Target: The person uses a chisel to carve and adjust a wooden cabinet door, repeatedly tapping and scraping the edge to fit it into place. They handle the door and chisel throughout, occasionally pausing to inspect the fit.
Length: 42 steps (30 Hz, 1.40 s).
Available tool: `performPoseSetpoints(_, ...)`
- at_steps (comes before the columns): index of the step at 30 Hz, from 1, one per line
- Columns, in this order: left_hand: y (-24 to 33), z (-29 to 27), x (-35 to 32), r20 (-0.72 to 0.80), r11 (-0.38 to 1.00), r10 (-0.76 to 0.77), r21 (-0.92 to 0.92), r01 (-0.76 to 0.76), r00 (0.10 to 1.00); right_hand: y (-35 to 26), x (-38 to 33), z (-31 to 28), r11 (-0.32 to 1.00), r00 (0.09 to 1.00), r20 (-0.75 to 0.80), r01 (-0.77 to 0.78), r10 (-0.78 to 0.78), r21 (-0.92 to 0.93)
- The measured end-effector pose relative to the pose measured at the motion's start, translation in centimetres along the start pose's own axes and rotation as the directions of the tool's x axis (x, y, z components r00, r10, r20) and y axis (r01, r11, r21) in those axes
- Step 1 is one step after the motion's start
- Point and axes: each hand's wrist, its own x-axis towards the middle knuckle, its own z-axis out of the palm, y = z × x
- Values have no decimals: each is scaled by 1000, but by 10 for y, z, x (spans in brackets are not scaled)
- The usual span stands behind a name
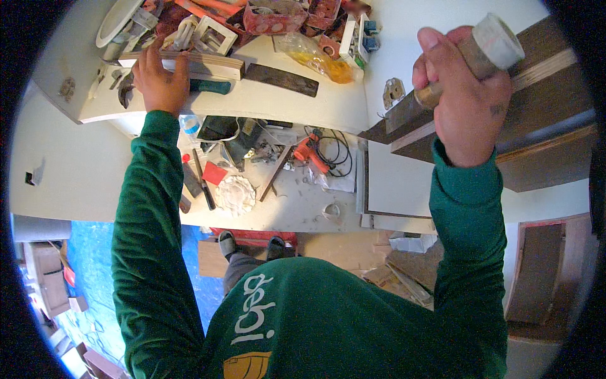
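At the upper left, my left hand (163, 82) has its fingers and thumb bent over a pale-edged wooden strip (218, 66) on the white shelf (278, 104). Just below that strip, beside the same hand, lies a tool with a green handle (210, 86); a curved dark metal piece (125, 90) shows on the hand's other side. Raised at the upper right, my right hand (470, 104) is closed around a brownish cylinder with a whitish rim (499, 43). Its exact kind cannot be made out, as my fingers cover its middle. A dark flat strip (281, 79) lies right of the wooden one.
Dark brown boards (536, 120) jut out at the right. A clear bottle with yellow liquid (322, 60) and cluttered boxes (274, 18) crowd the shelf. On the lower counter (297, 211) are an orange corded power tool (310, 153), a stick and a crumpled white cloth (235, 195).
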Motion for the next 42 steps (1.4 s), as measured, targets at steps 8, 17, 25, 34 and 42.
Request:
performPoseSetpoints(8, 0, 1, 0, 11, 1000, 10, 0, -10, 1000, 10, 2, 0, 999, 997, -60, -49, 50, 8)
performPoseSetpoints(17, 3, -1, -1, -11, 1000, 21, -18, -21, 1000, 6, 5, -3, 995, 995, -36, 94, -96, -40)
performPoseSetpoints(25, 1, -1, -2, -2, 1000, 30, 0, -30, 1000, 0, -1, -2, 982, 994, -39, 108, -103, 157)
performPoseSetpoints(34, 0, 1, -2, -25, 1000, 16, 0, -16, 1000, 4, -7, 6, 1000, 1000, -18, 12, -12, 11)
performPoseSetpoints(42, 0, -1, 0, -5, 1000, 4, -17, -4, 1000, 4, -6, 9, 985, 999, 13, -27, 30, -172)
